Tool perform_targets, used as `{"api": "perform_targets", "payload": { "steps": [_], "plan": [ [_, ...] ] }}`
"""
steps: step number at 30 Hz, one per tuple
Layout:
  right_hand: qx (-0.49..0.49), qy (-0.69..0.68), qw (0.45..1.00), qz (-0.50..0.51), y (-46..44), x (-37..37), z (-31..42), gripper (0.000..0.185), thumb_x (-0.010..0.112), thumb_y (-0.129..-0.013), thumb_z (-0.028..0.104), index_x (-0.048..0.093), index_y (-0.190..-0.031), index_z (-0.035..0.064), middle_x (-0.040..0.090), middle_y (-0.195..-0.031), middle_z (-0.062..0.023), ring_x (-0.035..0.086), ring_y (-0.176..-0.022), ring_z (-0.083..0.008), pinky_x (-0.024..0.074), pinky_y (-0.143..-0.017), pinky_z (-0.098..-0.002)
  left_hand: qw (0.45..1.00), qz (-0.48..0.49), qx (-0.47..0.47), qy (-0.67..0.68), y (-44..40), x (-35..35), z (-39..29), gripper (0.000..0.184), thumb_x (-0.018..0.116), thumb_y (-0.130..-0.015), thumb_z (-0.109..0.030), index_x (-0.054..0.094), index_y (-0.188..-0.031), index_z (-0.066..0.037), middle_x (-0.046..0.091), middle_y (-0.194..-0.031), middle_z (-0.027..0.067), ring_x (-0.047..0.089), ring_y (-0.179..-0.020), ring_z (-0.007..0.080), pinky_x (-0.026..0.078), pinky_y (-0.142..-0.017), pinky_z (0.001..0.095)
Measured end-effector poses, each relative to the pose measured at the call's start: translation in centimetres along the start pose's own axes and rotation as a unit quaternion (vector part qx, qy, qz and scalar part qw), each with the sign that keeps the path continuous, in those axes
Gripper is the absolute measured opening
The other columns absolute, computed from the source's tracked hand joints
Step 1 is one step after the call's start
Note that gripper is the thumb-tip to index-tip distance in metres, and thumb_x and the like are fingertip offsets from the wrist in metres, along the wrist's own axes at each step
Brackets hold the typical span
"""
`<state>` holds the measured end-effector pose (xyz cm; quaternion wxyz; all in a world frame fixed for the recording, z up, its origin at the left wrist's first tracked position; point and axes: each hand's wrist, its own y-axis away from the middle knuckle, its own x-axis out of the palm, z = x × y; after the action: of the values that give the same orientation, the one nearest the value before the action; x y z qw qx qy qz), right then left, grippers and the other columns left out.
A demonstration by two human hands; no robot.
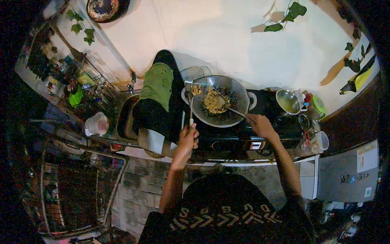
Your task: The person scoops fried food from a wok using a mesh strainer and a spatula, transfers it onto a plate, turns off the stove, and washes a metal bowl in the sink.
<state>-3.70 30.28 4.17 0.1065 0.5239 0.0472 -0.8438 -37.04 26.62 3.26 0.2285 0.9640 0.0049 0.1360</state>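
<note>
**Strainer and spoon at work over a wok of golden pieces**

The left hand [187, 140] has its fingers closed around the pale handle of a strainer [191, 109], whose mesh reaches over the left rim of the wok [240, 97]. The right hand [262, 127] grips the end of a spoon [239, 113] that slants down to the left, its head among the golden pieces [213, 106]. These lie mostly in the middle of the wok, with dark bits around them. A smaller cluster shows at the strainer's mesh; whether it sits inside or is seen through the wires is hard to tell.

The work looks partway along: the pieces seem well coloured, but most are still in the wok, so gathering them out appears largely left to do.

The wok stands on the black stove [254, 136]. To its right is a metal bowl [288, 101] of yellowish liquid, with a white cup [321, 141] nearer. To the left, a green cloth [157, 83] lies over something dark, and beyond it is the sink [128, 112].
</note>
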Motion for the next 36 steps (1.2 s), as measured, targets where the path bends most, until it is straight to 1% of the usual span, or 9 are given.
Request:
{"api": "perform_targets", "payload": {
  "steps": [9, 12, 19, 23, 26, 32, 34, 35, 36],
  "plan": [
    [0.010, -0.124, 0.991, 0.045, 0.6, -1.2, -2.7, 0.033, 0.058, -0.095, 0.017, 0.063, -0.124, 0.0027, 0.070, -0.110, -0.0200, 0.063, -0.091, -0.0165, 0.0498, -0.084, -0.0329, 1.000, -0.011, -0.018, -0.005, -0.9, 0.4, 0.7, 0.024, 0.053, -0.100, -0.038, 0.045, -0.094, -0.016, 0.043, -0.069, -0.0042, 0.038, -0.048, 0.0086, 0.033, -0.042, 0.0258],
    [0.057, -0.122, 0.990, 0.043, 1.9, -6.1, 0.7, 0.033, 0.057, -0.095, 0.017, 0.063, -0.124, 0.0028, 0.070, -0.111, -0.0197, 0.066, -0.094, -0.0197, 0.0502, -0.085, -0.0340, 1.000, -0.004, -0.022, 0.017, -0.2, 1.3, 0.5, 0.024, 0.053, -0.100, -0.038, 0.044, -0.094, -0.017, 0.043, -0.071, -0.0040, 0.039, -0.050, 0.0084, 0.034, -0.044, 0.0259],
    [0.006, -0.007, 0.997, -0.071, 1.7, -6.5, 3.0, 0.033, 0.059, -0.092, 0.013, 0.063, -0.125, 0.0080, 0.068, -0.103, -0.0208, 0.066, -0.090, -0.0392, 0.0527, -0.077, -0.0424, 0.994, 0.066, -0.062, 0.060, -0.8, 2.5, 1.4, 0.022, 0.051, -0.101, -0.036, 0.044, -0.090, -0.018, 0.043, -0.070, -0.0044, 0.039, -0.049, 0.0080, 0.033, -0.044, 0.0248],
    [-0.062, 0.089, 0.980, -0.165, 1.8, -3.7, 4.4, 0.044, 0.059, -0.087, 0.007, 0.059, -0.130, 0.0177, 0.061, -0.086, -0.0184, 0.063, -0.074, -0.0398, 0.0504, -0.066, -0.0501, 0.987, 0.090, -0.081, 0.105, -0.3, 3.4, 0.9, 0.023, 0.050, -0.101, -0.036, 0.044, -0.089, -0.018, 0.043, -0.068, -0.0049, 0.039, -0.048, 0.0075, 0.032, -0.043, 0.0244],
    [-0.012, 0.103, 0.977, -0.189, 2.0, -2.4, 5.0, 0.045, 0.058, -0.087, 0.006, 0.060, -0.130, 0.0192, 0.060, -0.086, -0.0194, 0.063, -0.076, -0.0397, 0.0502, -0.064, -0.0493, 0.983, 0.099, -0.094, 0.121, -0.8, 3.2, 1.3, 0.024, 0.049, -0.101, -0.036, 0.044, -0.088, -0.017, 0.042, -0.066, -0.0053, 0.038, -0.046, 0.0078, 0.031, -0.042, 0.0242],
    [-0.004, 0.051, 0.971, -0.234, 3.0, -1.3, 3.9, 0.042, 0.056, -0.088, 0.004, 0.061, -0.128, 0.0139, 0.060, -0.083, -0.0203, 0.062, -0.075, -0.0399, 0.0482, -0.064, -0.0473, 0.996, -0.005, 0.000, -0.090, -2.0, -0.2, 2.9, 0.033, 0.047, -0.101, -0.042, 0.047, -0.084, -0.014, 0.046, -0.065, -0.0020, 0.045, -0.047, 0.0116, 0.036, -0.043, 0.0294],
    [0.001, 0.013, 0.971, -0.237, 3.4, -0.6, 3.3, 0.040, 0.056, -0.089, 0.004, 0.062, -0.127, 0.0126, 0.060, -0.083, -0.0203, 0.061, -0.075, -0.0397, 0.0479, -0.065, -0.0465, 0.949, -0.065, 0.060, -0.303, -2.6, -1.8, 2.5, 0.044, 0.042, -0.102, -0.046, 0.055, -0.084, -0.008, 0.052, -0.065, 0.0067, 0.052, -0.050, 0.0209, 0.042, -0.048, 0.0381],
    [0.005, -0.019, 0.970, -0.243, 3.5, -0.4, 2.9, 0.039, 0.056, -0.089, 0.004, 0.062, -0.126, 0.0112, 0.060, -0.082, -0.0204, 0.061, -0.074, -0.0396, 0.0477, -0.065, -0.0457, 0.916, -0.091, 0.089, -0.380, -3.0, -2.2, 2.5, 0.051, 0.038, -0.103, -0.045, 0.062, -0.088, -0.003, 0.061, -0.069, 0.0194, 0.061, -0.061, 0.0360, 0.046, -0.059, 0.0477],
    [0.005, -0.022, 0.970, -0.242, 3.6, 0.0, 2.5, 0.039, 0.056, -0.089, 0.004, 0.062, -0.126, 0.0112, 0.060, -0.082, -0.0204, 0.061, -0.074, -0.0396, 0.0477, -0.065, -0.0457, 0.915, -0.094, 0.087, -0.382, -2.8, -2.1, 1.9, 0.051, 0.038, -0.103, -0.045, 0.062, -0.088, -0.003, 0.061, -0.069, 0.0194, 0.061, -0.061, 0.0360, 0.046, -0.059, 0.0477]
  ]
}}
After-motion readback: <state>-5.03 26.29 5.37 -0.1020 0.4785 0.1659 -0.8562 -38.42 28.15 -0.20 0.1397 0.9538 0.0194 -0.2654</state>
